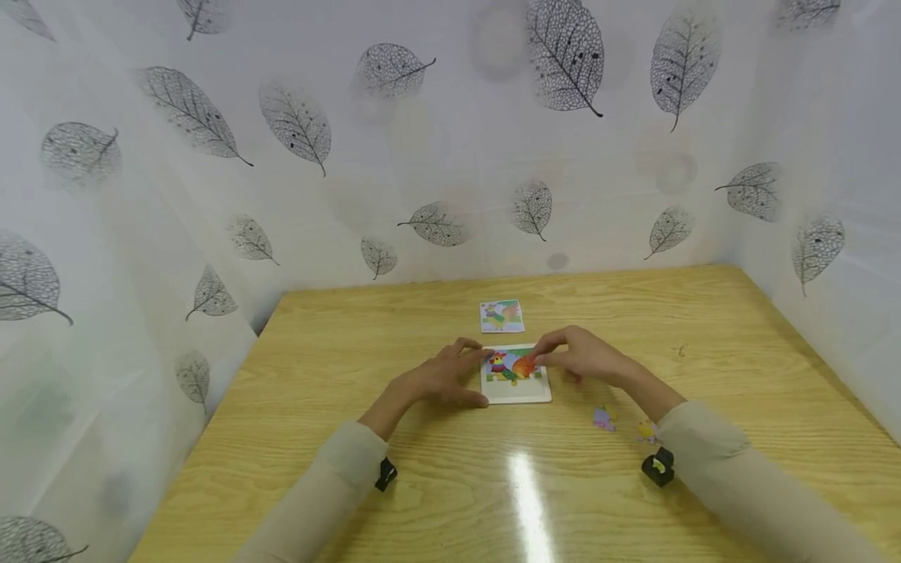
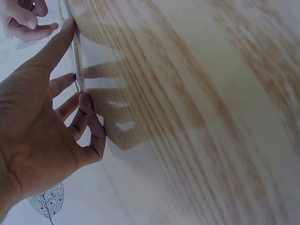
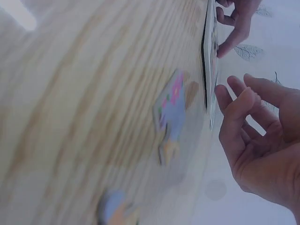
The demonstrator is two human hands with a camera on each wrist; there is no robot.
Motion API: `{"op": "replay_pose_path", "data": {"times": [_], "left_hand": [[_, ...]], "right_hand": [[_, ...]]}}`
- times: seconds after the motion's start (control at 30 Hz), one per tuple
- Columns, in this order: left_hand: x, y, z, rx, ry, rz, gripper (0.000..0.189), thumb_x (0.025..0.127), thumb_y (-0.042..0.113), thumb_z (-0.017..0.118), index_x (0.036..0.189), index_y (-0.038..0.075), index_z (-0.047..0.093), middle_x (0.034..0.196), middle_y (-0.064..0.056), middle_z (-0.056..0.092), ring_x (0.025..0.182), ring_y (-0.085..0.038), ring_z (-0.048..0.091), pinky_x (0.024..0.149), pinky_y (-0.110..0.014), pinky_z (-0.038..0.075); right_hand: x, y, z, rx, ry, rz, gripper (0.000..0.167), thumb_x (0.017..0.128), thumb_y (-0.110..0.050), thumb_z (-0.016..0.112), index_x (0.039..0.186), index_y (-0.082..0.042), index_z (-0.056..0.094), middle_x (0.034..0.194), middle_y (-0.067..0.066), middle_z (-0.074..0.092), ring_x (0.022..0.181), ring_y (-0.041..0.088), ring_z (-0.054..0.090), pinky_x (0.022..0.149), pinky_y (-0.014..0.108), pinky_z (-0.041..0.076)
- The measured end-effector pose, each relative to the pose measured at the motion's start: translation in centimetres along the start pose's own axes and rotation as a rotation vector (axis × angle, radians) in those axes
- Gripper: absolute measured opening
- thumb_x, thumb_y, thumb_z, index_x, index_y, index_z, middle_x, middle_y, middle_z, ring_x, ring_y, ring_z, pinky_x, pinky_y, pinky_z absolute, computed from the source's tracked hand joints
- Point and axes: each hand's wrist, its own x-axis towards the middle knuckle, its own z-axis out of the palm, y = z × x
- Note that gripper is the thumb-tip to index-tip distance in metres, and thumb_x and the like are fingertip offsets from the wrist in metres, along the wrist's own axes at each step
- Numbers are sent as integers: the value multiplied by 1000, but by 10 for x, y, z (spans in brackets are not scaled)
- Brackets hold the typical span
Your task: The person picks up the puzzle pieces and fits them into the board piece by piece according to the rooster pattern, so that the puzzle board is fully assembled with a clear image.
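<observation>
A white-framed jigsaw board (image 1: 517,393) lies flat on the table, with a partly assembled picture of a colourful rooster (image 1: 503,369) in its upper part. My left hand (image 1: 445,377) rests along its left side, thumb at the lower left corner and a finger at the top left. In the left wrist view, that thumb (image 2: 58,44) lies straight against the board's edge. My right hand (image 1: 580,356) touches the picture's upper right with its fingertips; no piece shows between thumb and fingers in the right wrist view (image 3: 255,122). Loose jigsaw pieces (image 1: 603,418) (image 3: 171,103) lie near the right forearm.
Behind the board lies a picture card (image 1: 501,317) showing a similar rooster. Another loose piece (image 1: 646,431) is beside the right sleeve. A leaf-patterned white curtain (image 1: 464,141) borders the wooden table (image 1: 352,328). Black wrist mounts (image 1: 658,467) hang below both sleeves.
</observation>
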Motion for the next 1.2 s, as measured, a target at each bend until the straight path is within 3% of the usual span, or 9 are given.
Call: {"op": "replay_pose_path", "data": {"times": [0.23, 0.47, 0.6, 0.97, 1.1, 1.2], "left_hand": [[-1, 3, -1, -1, -1, -5, 88, 93, 46, 77, 165, 24, 31, 165, -6, 27, 151, -32, 31, 117, -53, 39], [-1, 2, 0, 10, -2, 2, 89, 93, 47, 77, 165, 24, 30, 165, -5, 27, 150, -32, 31, 116, -53, 40], [-1, 1, 0, 8, -1, 0, 89, 93, 47, 77, 165, 24, 31, 165, -6, 27, 150, -32, 31, 116, -53, 40], [-2, 2, -1, 14, 6, 3, 89, 93, 48, 77, 165, 23, 31, 165, -7, 28, 150, -33, 32, 116, -53, 40], [-2, 2, -1, 5, 1, -1, 89, 93, 48, 77, 165, 23, 31, 165, -6, 27, 150, -33, 32, 116, -55, 40], [0, 1, 1, 10, -5, -7, 90, 93, 48, 77, 165, 25, 30, 165, -6, 26, 149, -33, 33, 115, -55, 40]], "right_hand": [[-18, 9, -18, 58, -23, 17, 36, 106, -27, 62, 132, -1, 66, 125, 23, 64, 51, 13, 35, 50, 34, 42], [-35, 24, -30, 33, -9, 56, 43, 105, -32, 63, 137, -3, 62, 127, 21, 60, 53, 14, 40, 52, 31, 46], [-47, 29, -34, 14, -16, 51, 43, 106, -30, 61, 139, -3, 59, 120, 22, 57, 54, 13, 41, 51, 31, 44], [-77, 40, -32, 79, -80, 36, 44, 100, -14, 70, 140, -2, 57, 133, 26, 55, 52, 10, 41, 43, 26, 44], [-84, 42, -27, 51, -81, 37, 50, 95, -11, 75, 140, -1, 57, 130, 25, 54, 53, 8, 43, 44, 23, 44], [-88, 41, -22, 0, -55, 30, 54, 90, -15, 82, 137, 0, 59, 123, 21, 55, 64, 12, 48, 49, 22, 44]]}}
